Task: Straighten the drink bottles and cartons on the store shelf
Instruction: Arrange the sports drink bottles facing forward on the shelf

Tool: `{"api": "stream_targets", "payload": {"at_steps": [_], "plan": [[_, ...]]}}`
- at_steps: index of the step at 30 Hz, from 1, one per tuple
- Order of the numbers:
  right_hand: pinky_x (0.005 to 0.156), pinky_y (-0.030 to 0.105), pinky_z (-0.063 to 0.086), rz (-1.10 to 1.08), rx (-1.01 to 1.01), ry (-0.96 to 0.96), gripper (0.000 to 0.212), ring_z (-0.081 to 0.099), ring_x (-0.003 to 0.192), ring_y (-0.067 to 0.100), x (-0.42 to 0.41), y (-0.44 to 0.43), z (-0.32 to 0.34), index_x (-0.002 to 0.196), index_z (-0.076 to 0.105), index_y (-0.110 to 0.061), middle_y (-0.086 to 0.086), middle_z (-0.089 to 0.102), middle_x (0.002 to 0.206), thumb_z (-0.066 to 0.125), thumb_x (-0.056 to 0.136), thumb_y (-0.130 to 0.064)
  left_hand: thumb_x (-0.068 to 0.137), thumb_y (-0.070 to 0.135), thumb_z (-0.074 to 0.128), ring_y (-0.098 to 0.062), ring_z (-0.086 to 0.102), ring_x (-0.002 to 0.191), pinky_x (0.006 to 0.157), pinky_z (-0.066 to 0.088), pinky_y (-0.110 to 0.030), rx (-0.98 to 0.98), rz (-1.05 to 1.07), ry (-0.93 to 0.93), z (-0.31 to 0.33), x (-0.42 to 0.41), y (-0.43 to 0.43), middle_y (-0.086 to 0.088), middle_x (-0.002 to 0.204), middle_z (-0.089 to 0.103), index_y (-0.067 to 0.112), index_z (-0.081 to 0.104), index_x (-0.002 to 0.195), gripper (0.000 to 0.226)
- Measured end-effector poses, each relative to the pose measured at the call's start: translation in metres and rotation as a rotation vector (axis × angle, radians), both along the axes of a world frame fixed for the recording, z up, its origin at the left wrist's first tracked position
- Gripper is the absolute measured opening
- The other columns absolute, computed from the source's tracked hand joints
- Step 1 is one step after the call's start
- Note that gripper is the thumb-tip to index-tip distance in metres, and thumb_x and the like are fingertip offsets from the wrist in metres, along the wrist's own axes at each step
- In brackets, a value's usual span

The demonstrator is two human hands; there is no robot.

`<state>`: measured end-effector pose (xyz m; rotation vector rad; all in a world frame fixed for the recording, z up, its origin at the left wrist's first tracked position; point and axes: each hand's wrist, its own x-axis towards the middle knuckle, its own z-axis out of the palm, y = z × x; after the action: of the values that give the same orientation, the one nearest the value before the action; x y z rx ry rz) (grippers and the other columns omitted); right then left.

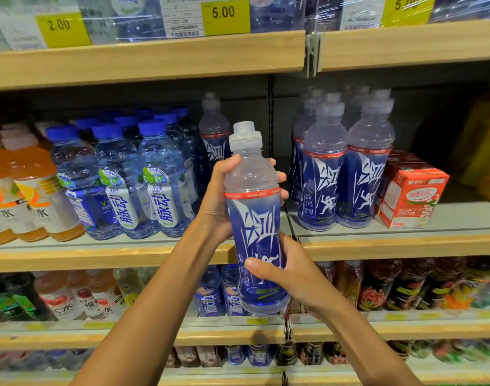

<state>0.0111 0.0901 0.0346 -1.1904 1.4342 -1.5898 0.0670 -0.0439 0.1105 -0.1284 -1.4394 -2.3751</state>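
Mid-task, I judge. The clear plastic sports-drink bottle with blue label [252,227] is off the wood-edged shelf [99,257], upright in front of it. My left hand [218,199] wraps its shoulder and my right hand [291,274] grips its lower body. Matching blue-labelled bottles [346,168] right of my left hand stand faced. The gap behind it is unfilled.

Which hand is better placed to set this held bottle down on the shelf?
Probably left. The left hand grips the bottle high, at shelf level; the right hand grips near its base, which must land on the shelf.
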Motion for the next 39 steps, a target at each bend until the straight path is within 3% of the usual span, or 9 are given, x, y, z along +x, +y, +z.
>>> {"api": "stream_targets", "payload": {"at_steps": [5,10,12,15,21,26,31,35,39], "plan": [[0.067,0.012,0.050,-0.118,-0.065,0.069,0.041,0.067,0.083,-0.001,0.002,-0.006,-0.001,0.106,0.054,-0.027,-0.021,0.071,0.092,0.073,0.069,-0.027,0.050,0.064,0.080,-0.024,0.069,0.093,0.077,0.057,-0.032,-0.169,0.118,-0.062,0.003,0.006,-0.006,-0.011,0.105,0.072,0.014,0.069,0.106,0.076],[0.070,0.012,0.050,-0.283,-0.136,0.145,0.049,0.067,0.086,0.001,-0.012,-0.018,0.008,0.112,0.054,-0.019,-0.011,0.070,0.098,0.075,0.069,-0.024,0.090,0.031,0.059,-0.014,0.067,0.084,0.074,0.056,-0.029,-0.317,0.411,-0.124,-0.015,0.014,-0.023,-0.008,0.094,0.072,0.008,0.064,0.106,0.028],[0.074,0.014,0.051,-0.342,-0.156,0.189,0.052,0.067,0.089,0.002,-0.022,-0.026,0.012,0.117,0.052,-0.010,-0.002,0.068,0.105,0.079,0.073,-0.016,0.093,0.019,0.060,-0.010,0.066,0.088,0.082,0.054,-0.029,-0.718,0.651,-0.134,-0.034,0.020,-0.032,-0.006,0.095,0.070,0.008,0.066,0.101,0.014],[0.084,0.026,0.053,-0.416,-0.153,0.267,0.052,0.066,0.096,0.011,-0.036,-0.039,0.015,0.120,0.051,-0.005,0.005,0.067,0.110,0.078,0.077,-0.014,0.092,0.037,0.052,-0.012,0.063,0.094,0.082,0.050,-0.030,-1.360,0.820,-0.207,-0.069,0.033,-0.046,0.001,0.101,0.067,0.010,0.065,0.104,0.033],[0.091,0.035,0.051,-0.483,-0.102,0.330,0.051,0.064,0.100,0.015,-0.054,-0.063,0.010,0.120,0.050,-0.006,0.006,0.066,0.112,0.076,0.078,-0.018,0.093,0.039,0.041,-0.027,0.064,0.084,0.070,0.049,-0.032,-1.990,0.752,-0.121,-0.092,0.039,-0.062,-0.011,0.099,0.065,0.004,0.065,0.099,0.043],[0.092,0.034,0.051,-0.511,-0.051,0.332,0.047,0.062,0.096,0.007,-0.062,-0.076,0.004,0.114,0.044,-0.013,-0.005,0.063,0.107,0.075,0.079,-0.024,0.092,0.041,0.042,-0.024,0.063,0.083,0.069,0.042,-0.026,-2.072,0.699,-0.073,-0.094,0.038,-0.066,-0.008,0.098,0.064,0.005,0.065,0.098,0.043],[0.096,0.038,0.045,-0.593,0.020,0.420,0.063,0.055,0.114,0.021,-0.058,-0.077,-0.003,0.121,0.036,-0.011,0.005,0.055,0.124,0.073,0.079,-0.041,0.092,0.042,0.042,-0.023,0.063,0.087,0.069,0.048,-0.028,-2.065,0.650,-0.065,-0.095,0.040,-0.068,-0.008,0.101,0.064,0.006,0.065,0.099,0.043],[0.081,0.017,0.039,-0.808,-0.032,0.564,0.067,0.052,0.103,0.014,-0.047,-0.071,-0.011,0.122,0.040,-0.010,0.004,0.052,0.117,0.078,0.074,-0.038,0.091,0.042,0.044,-0.024,0.064,0.091,0.070,0.055,-0.032,-2.077,0.624,-0.070,-0.097,0.043,-0.070,-0.009,0.104,0.066,0.005,0.065,0.101,0.043],[0.077,0.015,0.036,-0.866,-0.016,0.616,0.060,0.053,0.100,0.015,-0.045,-0.075,-0.010,0.121,0.046,-0.006,0.006,0.056,0.112,0.075,0.078,-0.035,0.091,0.042,0.045,-0.023,0.064,0.091,0.069,0.055,-0.032,-2.082,0.636,-0.067,-0.098,0.042,-0.070,-0.009,0.103,0.066,0.006,0.066,0.101,0.043]]}}
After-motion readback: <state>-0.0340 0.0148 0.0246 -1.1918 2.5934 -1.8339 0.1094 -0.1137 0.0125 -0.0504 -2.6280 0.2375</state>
